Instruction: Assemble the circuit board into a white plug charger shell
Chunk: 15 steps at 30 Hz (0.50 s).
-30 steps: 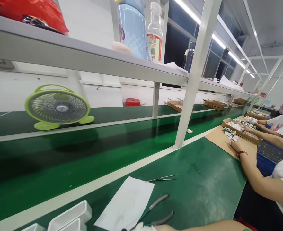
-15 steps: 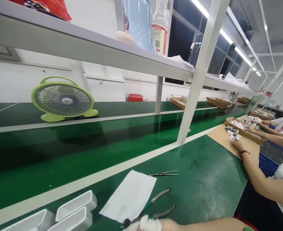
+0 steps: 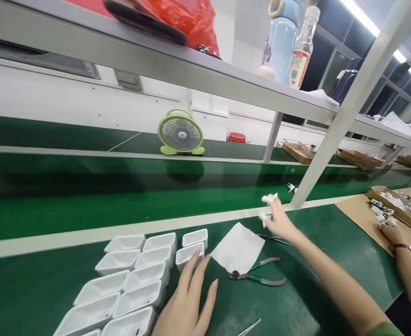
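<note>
Both hands have come into view now. The left hand [image 3: 186, 303] lies flat, fingers spread, beside shiny white trays [image 3: 135, 275] — the right hand [image 3: 278, 221], fingers taped, open, reaches past the paper [image 3: 238, 247] and pliers [image 3: 257, 276].

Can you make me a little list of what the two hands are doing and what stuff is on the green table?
left hand: flat on the green table, fingertips at the white trays
right hand: stretched out near the belt's edge, fingertips taped white, nothing clearly held
between the hands: white paper sheet, pliers
behind the belt: green fan
far right: another person's hand on cardboard
</note>
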Each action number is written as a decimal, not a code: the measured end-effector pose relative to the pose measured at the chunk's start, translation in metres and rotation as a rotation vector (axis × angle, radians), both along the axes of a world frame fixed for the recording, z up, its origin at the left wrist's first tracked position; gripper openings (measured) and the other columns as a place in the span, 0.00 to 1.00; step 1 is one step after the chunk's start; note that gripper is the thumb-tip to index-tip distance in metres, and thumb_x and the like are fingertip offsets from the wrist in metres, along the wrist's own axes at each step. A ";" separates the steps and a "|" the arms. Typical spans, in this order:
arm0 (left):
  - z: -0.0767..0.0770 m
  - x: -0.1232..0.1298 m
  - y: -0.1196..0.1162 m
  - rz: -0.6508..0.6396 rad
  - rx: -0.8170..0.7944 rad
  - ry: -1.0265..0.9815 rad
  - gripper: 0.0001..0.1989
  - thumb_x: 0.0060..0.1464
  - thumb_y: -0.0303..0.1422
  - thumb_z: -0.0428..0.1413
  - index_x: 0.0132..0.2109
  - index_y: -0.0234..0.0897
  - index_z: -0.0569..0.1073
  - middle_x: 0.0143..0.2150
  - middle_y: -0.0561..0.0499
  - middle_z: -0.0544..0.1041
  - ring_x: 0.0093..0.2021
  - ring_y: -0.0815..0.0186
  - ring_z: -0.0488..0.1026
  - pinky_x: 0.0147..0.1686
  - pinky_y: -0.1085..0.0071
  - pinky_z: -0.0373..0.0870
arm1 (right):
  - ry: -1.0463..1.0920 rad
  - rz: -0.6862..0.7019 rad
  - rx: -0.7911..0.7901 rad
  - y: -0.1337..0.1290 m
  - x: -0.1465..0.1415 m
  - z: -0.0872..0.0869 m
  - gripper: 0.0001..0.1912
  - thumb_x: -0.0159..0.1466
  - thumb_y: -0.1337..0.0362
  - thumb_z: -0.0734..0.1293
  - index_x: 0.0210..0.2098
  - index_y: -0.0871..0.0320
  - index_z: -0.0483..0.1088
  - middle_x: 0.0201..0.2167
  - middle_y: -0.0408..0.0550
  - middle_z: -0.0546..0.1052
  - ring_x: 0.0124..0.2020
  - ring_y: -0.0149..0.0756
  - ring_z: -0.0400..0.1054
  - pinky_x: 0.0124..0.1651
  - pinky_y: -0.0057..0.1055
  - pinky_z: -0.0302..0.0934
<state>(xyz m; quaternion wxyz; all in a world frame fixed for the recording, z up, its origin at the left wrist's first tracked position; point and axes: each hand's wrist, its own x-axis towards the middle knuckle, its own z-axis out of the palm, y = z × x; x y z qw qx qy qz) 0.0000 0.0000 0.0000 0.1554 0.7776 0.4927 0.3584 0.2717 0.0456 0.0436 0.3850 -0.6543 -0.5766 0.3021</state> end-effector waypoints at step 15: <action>-0.001 -0.003 0.011 -0.036 0.223 -0.030 0.12 0.64 0.30 0.45 0.50 0.37 0.69 0.44 0.42 0.76 0.44 0.55 0.79 0.38 0.64 0.80 | -0.715 -0.389 -0.226 0.127 0.107 0.022 0.17 0.69 0.59 0.67 0.54 0.59 0.68 0.54 0.53 0.71 0.51 0.43 0.70 0.53 0.47 0.68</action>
